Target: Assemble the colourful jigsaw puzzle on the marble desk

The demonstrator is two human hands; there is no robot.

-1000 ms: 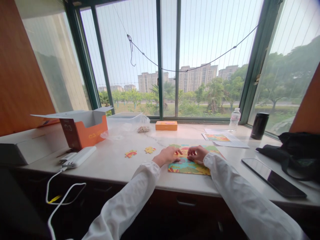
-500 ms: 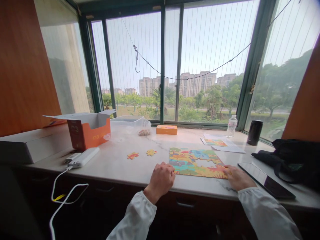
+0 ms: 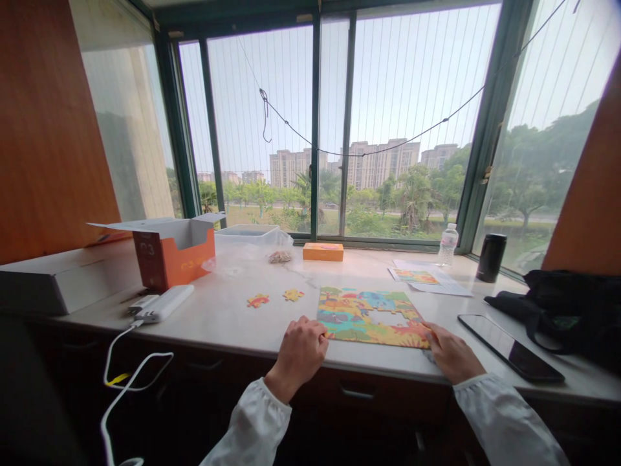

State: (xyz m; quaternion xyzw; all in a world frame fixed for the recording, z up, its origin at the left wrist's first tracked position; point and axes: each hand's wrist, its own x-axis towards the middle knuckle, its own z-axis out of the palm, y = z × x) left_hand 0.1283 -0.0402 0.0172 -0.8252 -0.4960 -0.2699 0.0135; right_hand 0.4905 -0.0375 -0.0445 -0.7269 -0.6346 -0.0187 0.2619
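A colourful jigsaw puzzle [image 3: 359, 330] lies flat on the white countertop, with a gap showing white right of its middle. My left hand [image 3: 301, 348] is closed at the puzzle's left edge, its fingertips gripping the near left corner. My right hand [image 3: 451, 351] grips the right edge near the front corner, thumb and fingers pinched together there. To the left of the puzzle lie two loose parts: a red and yellow puzzle piece [image 3: 258, 301] and a yellow puzzle piece [image 3: 294, 296].
An orange carton [image 3: 182, 264] and a white power strip [image 3: 169, 304] stand left. Behind are a small orange box [image 3: 323, 252] and a clear plastic tub [image 3: 247, 233]. On the right are papers [image 3: 453, 287], a bottle [image 3: 448, 244], a black cup [image 3: 491, 257], a tablet [image 3: 509, 348] and a black bag [image 3: 577, 310].
Both hands have shifted the jigsaw puzzle a little to the left along the countertop. The two loose pieces have stayed in place.
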